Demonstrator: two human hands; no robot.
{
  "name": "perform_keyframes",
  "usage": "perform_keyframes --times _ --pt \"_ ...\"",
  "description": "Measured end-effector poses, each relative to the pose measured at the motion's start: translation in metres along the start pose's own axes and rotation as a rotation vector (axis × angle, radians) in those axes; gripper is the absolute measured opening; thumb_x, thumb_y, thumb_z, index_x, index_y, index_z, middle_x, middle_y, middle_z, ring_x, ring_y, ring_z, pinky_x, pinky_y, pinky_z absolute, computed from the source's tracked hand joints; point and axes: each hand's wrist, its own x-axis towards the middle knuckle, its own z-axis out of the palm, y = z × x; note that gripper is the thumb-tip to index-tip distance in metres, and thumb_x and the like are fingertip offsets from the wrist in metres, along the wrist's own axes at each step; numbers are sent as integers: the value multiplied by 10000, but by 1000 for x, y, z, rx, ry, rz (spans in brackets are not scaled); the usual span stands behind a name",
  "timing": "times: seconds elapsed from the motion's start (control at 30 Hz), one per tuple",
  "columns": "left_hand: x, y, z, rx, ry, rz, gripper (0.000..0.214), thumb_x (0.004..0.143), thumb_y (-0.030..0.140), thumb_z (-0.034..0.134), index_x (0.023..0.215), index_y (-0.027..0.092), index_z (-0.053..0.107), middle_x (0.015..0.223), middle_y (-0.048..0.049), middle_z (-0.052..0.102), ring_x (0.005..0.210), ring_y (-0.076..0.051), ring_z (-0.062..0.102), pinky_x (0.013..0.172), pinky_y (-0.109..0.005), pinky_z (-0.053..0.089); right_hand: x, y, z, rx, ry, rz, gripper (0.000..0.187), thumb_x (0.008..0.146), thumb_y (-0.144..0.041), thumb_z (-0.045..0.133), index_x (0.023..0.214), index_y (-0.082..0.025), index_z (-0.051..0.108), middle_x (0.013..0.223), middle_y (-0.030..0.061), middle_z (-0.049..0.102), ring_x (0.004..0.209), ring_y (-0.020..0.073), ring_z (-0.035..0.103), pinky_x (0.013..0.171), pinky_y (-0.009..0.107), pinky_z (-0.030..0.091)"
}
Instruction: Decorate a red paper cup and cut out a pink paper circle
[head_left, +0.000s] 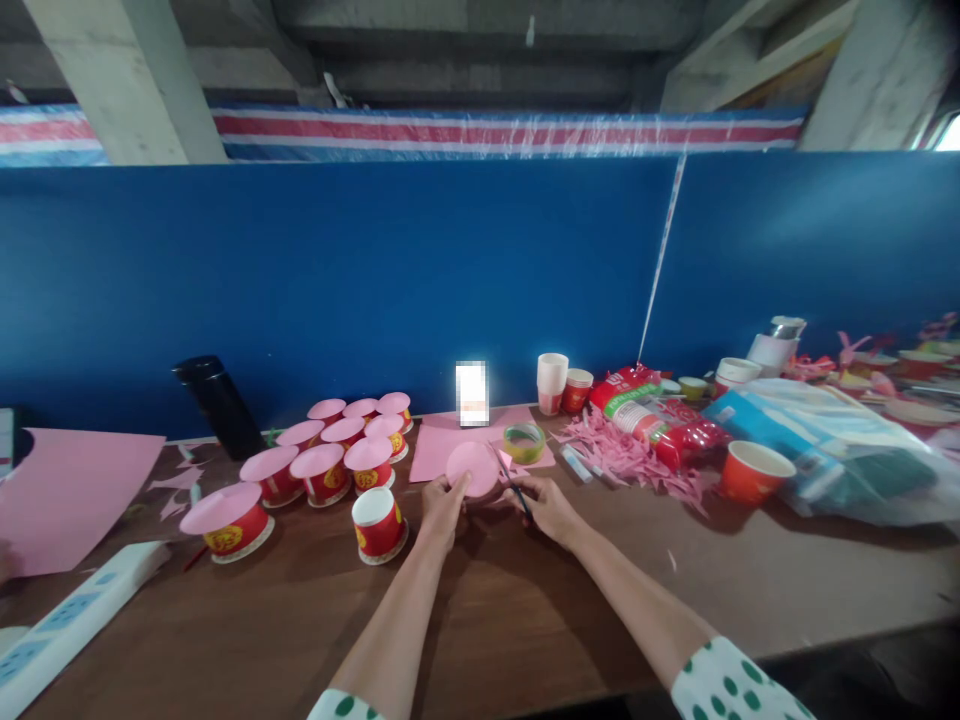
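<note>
My left hand (444, 508) pinches the lower edge of a round pink paper disc (474, 468) over the table. Just right of it, my right hand (549, 508) is closed on a pair of scissors (517, 488), whose blades reach up to the disc's right edge. Behind the disc lie a sheet of pink paper (435, 445) and a roll of tape (523, 443). An upside-down red paper cup (379, 525) without a disc stands to the left of my left hand. Beyond it, several upturned red cups (324, 485) carry pink discs on top.
A black bottle (225, 410) and a white power strip (71, 630) are at left, near a large pink sheet (67, 495). On the right are pink paper scraps (637, 460), a red plastic packet (652, 420), an orange cup (754, 475) and a plastic bag (855, 450). A blue partition (450, 260) rises behind.
</note>
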Motion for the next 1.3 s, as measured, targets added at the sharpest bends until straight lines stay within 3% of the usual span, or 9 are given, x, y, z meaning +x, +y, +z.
perform_keyframes --times 0.37,0.57,1.1,1.3 --pt "9 -6 -3 -55 56 44 341 533 413 717 538 124 536 377 57 446 338 -48 356 357 -177 246 1 1 -2 3 -13 7 294 689 -427 623 740 -138 625 495 -58 475 351 38 426 340 149 314" --pt "7 -8 -2 -71 34 7 323 557 411 699 602 121 566 378 48 473 334 -69 399 355 -187 291 1 -1 -3 201 73 75 410 679 -467 616 908 -128 582 511 -55 492 351 51 447 286 125 198" --pt "3 -4 2 -251 -99 -22 350 524 373 740 704 99 617 528 8 582 432 -77 484 428 -194 384 0 2 0 210 125 -22 482 644 -458 660 981 -126 574 530 -45 518 380 69 473 295 137 260" --pt "-2 -1 4 -249 -91 -43 348 536 359 739 734 101 616 556 3 597 443 -83 498 441 -197 394 -2 4 7 235 113 -61 432 650 -430 670 954 -135 588 552 -49 499 428 62 449 398 182 382"
